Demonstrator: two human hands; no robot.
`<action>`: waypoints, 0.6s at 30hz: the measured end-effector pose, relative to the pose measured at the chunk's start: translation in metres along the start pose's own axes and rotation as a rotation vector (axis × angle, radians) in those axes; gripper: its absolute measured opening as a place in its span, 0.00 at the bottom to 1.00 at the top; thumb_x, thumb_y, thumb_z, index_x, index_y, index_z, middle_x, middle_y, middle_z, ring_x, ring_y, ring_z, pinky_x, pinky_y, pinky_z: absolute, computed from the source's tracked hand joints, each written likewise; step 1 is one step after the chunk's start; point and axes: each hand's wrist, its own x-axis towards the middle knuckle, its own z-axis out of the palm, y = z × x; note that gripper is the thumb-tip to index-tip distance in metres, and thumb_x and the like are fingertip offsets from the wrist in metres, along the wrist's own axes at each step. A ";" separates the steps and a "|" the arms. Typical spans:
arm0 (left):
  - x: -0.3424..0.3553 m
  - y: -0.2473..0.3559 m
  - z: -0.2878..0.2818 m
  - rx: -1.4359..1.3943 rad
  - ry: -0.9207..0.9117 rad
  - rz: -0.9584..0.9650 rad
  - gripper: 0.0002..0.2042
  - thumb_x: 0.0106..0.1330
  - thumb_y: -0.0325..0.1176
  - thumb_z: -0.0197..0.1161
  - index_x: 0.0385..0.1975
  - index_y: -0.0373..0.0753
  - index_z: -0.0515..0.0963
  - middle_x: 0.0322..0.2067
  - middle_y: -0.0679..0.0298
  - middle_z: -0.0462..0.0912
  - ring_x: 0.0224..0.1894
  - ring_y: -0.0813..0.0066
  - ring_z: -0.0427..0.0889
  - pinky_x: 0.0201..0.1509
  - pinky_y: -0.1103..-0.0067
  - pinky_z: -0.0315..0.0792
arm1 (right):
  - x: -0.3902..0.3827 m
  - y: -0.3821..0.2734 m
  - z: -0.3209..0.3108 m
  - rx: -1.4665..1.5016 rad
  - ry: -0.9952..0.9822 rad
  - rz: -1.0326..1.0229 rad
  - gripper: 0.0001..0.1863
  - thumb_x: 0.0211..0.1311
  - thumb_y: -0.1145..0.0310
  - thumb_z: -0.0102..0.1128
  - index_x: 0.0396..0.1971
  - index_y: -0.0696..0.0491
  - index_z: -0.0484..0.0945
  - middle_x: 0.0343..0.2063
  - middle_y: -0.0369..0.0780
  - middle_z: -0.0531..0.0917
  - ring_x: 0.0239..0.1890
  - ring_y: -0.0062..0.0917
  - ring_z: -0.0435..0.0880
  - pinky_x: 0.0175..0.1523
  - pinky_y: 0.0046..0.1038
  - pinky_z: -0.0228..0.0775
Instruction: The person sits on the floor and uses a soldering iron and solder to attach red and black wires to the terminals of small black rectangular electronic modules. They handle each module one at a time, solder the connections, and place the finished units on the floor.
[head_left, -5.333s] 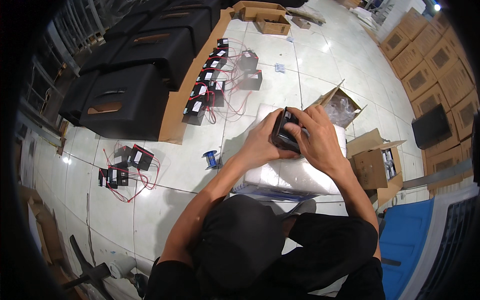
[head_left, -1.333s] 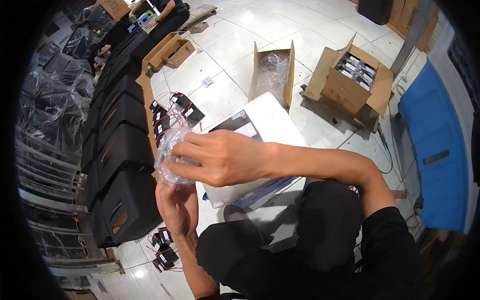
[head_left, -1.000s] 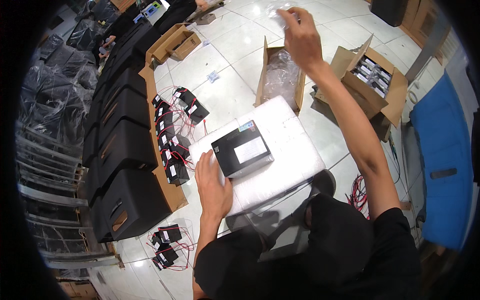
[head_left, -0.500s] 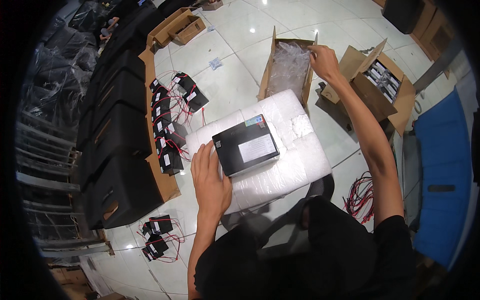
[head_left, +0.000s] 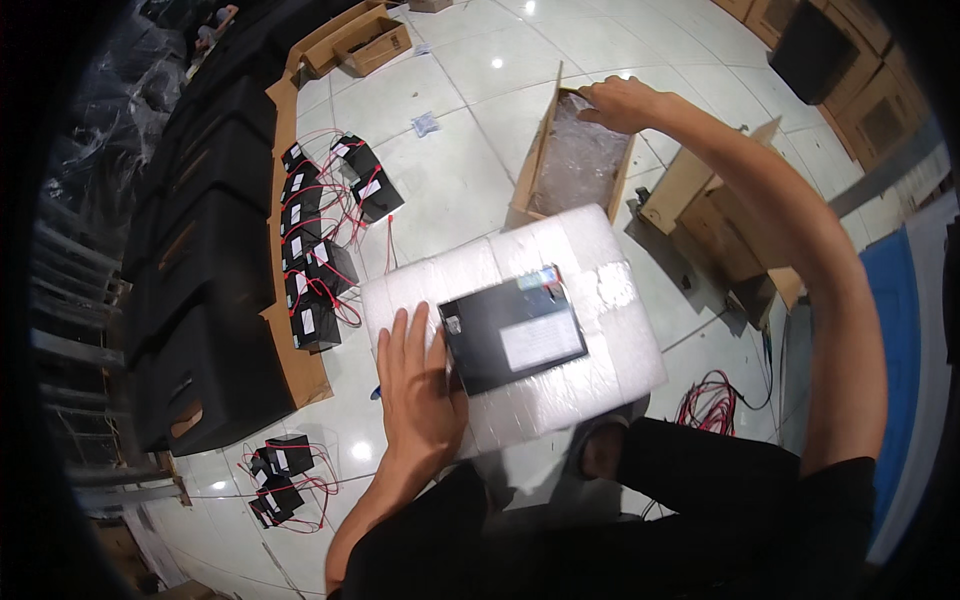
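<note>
A black battery (head_left: 490, 345) with a white label lies flat on a white foam block (head_left: 620, 345) wrapped in clear film. My left hand (head_left: 415, 400) rests on the foam with its fingers stretched out, the thumb side touching the battery's left edge. At the far end of an open cardboard box (head_left: 538, 165), my right hand (head_left: 625, 103) reaches over the rim. Its fingers and thumb point left and stand apart, and I make out nothing held. Crumpled clear plastic (head_left: 575, 165) fills the box below that hand.
Batteries with red wires (head_left: 305, 240) stand on the left floor; a smaller group (head_left: 285, 470) sits nearer. Large black cases (head_left: 215, 350) line the left. Another open carton (head_left: 715, 215) stands right, beyond a bundle of red wires (head_left: 708, 405). A blue panel (head_left: 890, 360) is far right.
My right hand has moved left across the box's far end, away from its right rim. The plastic lies lower in the box. My left hand stays on the foam; the view has shifted.
</note>
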 end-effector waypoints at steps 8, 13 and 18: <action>0.001 -0.005 -0.009 0.015 -0.135 0.030 0.34 0.49 0.26 0.64 0.61 0.32 0.66 0.67 0.42 0.56 0.70 0.34 0.52 0.71 0.45 0.47 | 0.106 -0.009 0.230 -0.164 -0.459 0.156 0.33 0.66 0.42 0.48 0.68 0.39 0.62 0.70 0.43 0.61 0.69 0.48 0.63 0.65 0.61 0.57; -0.001 -0.007 -0.010 -0.010 -0.139 0.045 0.38 0.47 0.27 0.65 0.64 0.35 0.64 0.68 0.44 0.55 0.71 0.36 0.51 0.70 0.43 0.46 | 0.128 0.004 0.278 -0.147 -0.580 -0.247 0.24 0.59 0.55 0.58 0.54 0.47 0.79 0.56 0.45 0.79 0.58 0.38 0.77 0.61 0.35 0.69; 0.000 -0.004 -0.010 -0.028 -0.108 0.018 0.38 0.46 0.29 0.69 0.63 0.35 0.65 0.68 0.45 0.56 0.72 0.40 0.50 0.72 0.46 0.44 | 0.083 -0.006 0.168 0.208 -0.414 -0.073 0.30 0.58 0.44 0.60 0.51 0.52 0.82 0.51 0.45 0.83 0.51 0.42 0.82 0.56 0.36 0.73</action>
